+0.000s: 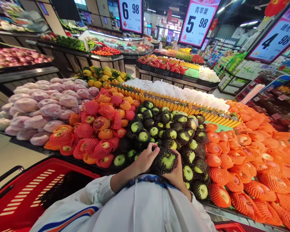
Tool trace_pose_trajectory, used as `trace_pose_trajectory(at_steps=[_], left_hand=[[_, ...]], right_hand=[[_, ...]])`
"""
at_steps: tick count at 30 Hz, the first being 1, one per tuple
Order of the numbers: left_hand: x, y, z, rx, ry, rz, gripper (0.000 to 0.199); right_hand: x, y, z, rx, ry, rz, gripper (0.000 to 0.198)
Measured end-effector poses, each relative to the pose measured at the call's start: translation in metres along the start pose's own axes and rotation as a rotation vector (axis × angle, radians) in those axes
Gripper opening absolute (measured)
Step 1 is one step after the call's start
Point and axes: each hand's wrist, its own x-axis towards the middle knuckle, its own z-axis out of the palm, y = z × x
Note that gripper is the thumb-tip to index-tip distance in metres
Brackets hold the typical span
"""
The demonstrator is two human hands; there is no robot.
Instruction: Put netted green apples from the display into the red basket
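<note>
A green apple (168, 161) in a black foam net sits between my hands, close in front of my body and over the edge of the fruit display. My right hand (176, 174) wraps round its right side and underside. At its upper left, my left hand (147, 158) has fingers and thumb closed at the edge of the black net. Some of the left fingertips are hidden by the net. Just beyond my hands lies a pile of similar green apples (153, 131), most of them in black nets.
Red apples (105, 145) in pink and orange nets lie to the left, beside purple-wrapped fruit (47, 109). Orange-netted fruit (219, 195) fills the right. A red shopping basket (16, 193) stands at lower left. Price signs (197, 22) hang above; a yellow divider (164, 103) runs behind the apples.
</note>
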Motion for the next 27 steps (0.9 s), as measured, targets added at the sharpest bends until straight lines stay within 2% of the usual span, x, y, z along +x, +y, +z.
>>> trace_pose_trajectory(at_steps=[2, 5, 8, 11, 14, 17, 19, 24, 25, 27], left_hand=[[-0.003, 0.013, -0.006, -0.045, -0.056, -0.002, 0.057], [-0.006, 0.027, -0.011, -0.278, -0.225, -0.003, 0.062], [-0.001, 0.026, -0.013, -0.338, -0.158, 0.032, 0.049], [0.009, 0.012, -0.014, -0.287, -0.057, 0.004, 0.037], [0.015, -0.005, -0.016, -0.156, -0.101, 0.015, 0.034], [0.014, -0.018, -0.019, 0.012, -0.274, 0.127, 0.047], [0.012, -0.022, -0.020, 0.135, -0.331, 0.239, 0.059], [0.012, -0.023, -0.021, 0.365, -0.234, 0.559, 0.069], [0.013, -0.024, -0.021, 0.373, -0.243, 0.591, 0.078], [0.016, -0.029, -0.021, 0.368, -0.309, 0.616, 0.111]], right_hand=[[0.001, -0.002, -0.001, 0.007, 0.025, 0.005, 0.097], [0.001, -0.004, -0.003, 0.031, 0.006, 0.001, 0.102], [0.000, -0.003, -0.003, 0.059, -0.021, -0.015, 0.108], [-0.002, -0.003, -0.004, 0.052, -0.009, -0.048, 0.112], [-0.002, -0.005, -0.007, 0.019, 0.050, -0.056, 0.113], [-0.004, -0.002, -0.010, -0.037, 0.103, -0.019, 0.108], [-0.007, 0.005, -0.012, -0.075, 0.120, 0.011, 0.105], [-0.017, 0.028, -0.012, -0.035, 0.035, 0.121, 0.118], [-0.018, 0.031, -0.012, -0.004, -0.011, 0.152, 0.121], [-0.019, 0.033, -0.012, 0.082, -0.140, 0.188, 0.123]])
